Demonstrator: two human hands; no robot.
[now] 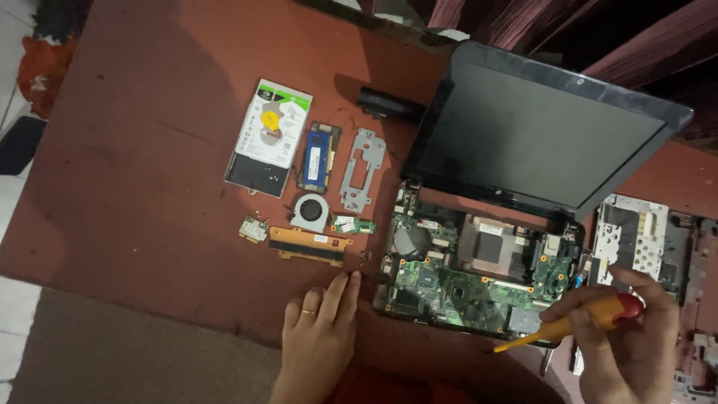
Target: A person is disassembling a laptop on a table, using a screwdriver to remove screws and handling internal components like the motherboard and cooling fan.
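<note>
While the opened laptop (479, 277) lies on the red-brown table (134, 172) with its green mainboard (464, 288) bared and its dark screen (538, 127) tilted back beyond it, the right hand (628, 337) is clenched round a screwdriver (576, 320) with a red and yellow handle, its tip at the near edge of the laptop base, just past the mainboard. The left hand (321, 329) grasps nothing; it lies flat on the table, fingers together, fingertips close to the laptop's near left corner.

To work well here, I judge the driver should stand square on a screw head before it is turned, since the grip now holds it at a low slant and a slanted tip could slip onto the board. The flat hand would serve better pressed on the laptop's frame to steady it.

Left of the laptop the removed parts lie in a row: a grey metal bracket (362, 169) nearest, then a blue memory stick (318, 157), then a hard drive (268, 136). Nearer than these, a small round fan (310, 211), a copper-coloured strip (310, 245) and small circuit cards (254, 228). Right of the laptop a pale casing panel (636, 236) rests, partly hidden by the right hand.
</note>
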